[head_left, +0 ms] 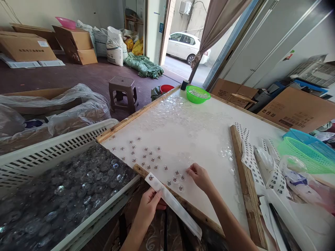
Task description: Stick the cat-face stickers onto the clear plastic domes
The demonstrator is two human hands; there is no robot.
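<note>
My left hand (149, 205) pinches a long white sticker strip (174, 202) over the table's front edge. One small dark printed motif shows at the strip's upper end; the rest looks bare. Low over the white tabletop (180, 144), my right hand (198, 175) has thumb and fingers pinched together on a small dark-printed sticker (187, 171). Whether that sticker touches a disc beneath cannot be made out. Just left of these fingers lie several clear round discs (180, 188) bearing the same dark motif, and more spread toward the left corner. Bare clear discs (167, 113) cover the far part.
At left stands a white crate (65, 137) full of clear discs. A green bowl (198, 94) sits at the far corner. Along the right, a wooden bar (244, 188) lies beside printed sticker strips (252, 162) and green and blue baskets (303, 153). A stool (123, 91) stands beyond the crate.
</note>
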